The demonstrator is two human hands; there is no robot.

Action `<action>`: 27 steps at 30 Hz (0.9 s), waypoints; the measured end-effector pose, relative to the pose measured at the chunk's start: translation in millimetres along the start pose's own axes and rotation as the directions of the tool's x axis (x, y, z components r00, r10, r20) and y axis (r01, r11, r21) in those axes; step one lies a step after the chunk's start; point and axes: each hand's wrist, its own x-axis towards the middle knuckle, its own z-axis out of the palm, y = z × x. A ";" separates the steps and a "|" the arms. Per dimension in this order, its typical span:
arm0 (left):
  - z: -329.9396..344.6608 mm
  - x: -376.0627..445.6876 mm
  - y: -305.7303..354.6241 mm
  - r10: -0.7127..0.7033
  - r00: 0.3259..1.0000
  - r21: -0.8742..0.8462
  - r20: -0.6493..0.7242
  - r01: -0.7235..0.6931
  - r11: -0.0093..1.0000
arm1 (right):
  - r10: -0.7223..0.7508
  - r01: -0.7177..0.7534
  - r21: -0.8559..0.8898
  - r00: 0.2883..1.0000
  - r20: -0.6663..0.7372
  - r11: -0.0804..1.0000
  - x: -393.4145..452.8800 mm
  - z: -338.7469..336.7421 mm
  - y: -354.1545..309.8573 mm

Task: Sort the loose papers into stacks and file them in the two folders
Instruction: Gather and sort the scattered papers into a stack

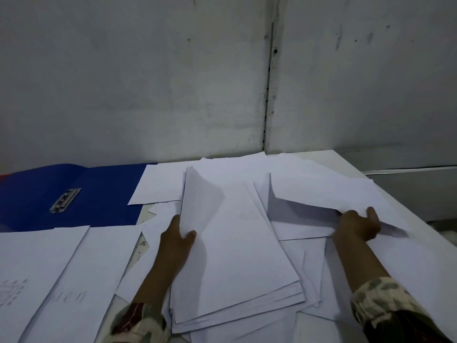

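From the head view, our left hand (176, 240) grips the left edge of the gathered stack (232, 256) mid-bench, thumb on top, fingers curled beneath. Our right hand (356, 225) pinches a loose sheet (321, 194), lifting its near edge off the scattered papers (314, 263). The blue folder (74, 194) lies open at far left, its clip (65, 200) bare. We should raise that sheet clear, then square it onto the stack while steadying the pile.

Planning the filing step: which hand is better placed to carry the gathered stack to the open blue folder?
Left. The left hand already grips the stack on the blue folder side; the right hand is lifting a loose sheet.
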 end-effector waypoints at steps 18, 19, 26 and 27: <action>-37.9 14.6 12.5 -0.134 0.957 0.029 0.258 0.131 0.991 | 0.224 0.312 -0.620 0.741 0.633 0.721 -41.4 -30.6 4.7; -38.8 12.9 12.1 -0.142 0.953 0.044 0.266 0.135 0.990 | 0.230 0.351 -0.616 0.709 0.667 0.705 -44.6 -28.5 6.5; -23.5 2.1 11.9 -0.059 0.976 -0.071 0.209 0.076 0.995 | 0.130 0.603 -0.564 0.609 0.782 0.565 -83.3 -10.4 35.9; -22.6 2.4 11.4 -0.068 0.977 -0.084 0.200 0.086 0.993 | 0.106 0.626 -0.545 0.597 0.795 0.557 -89.5 -8.8 40.3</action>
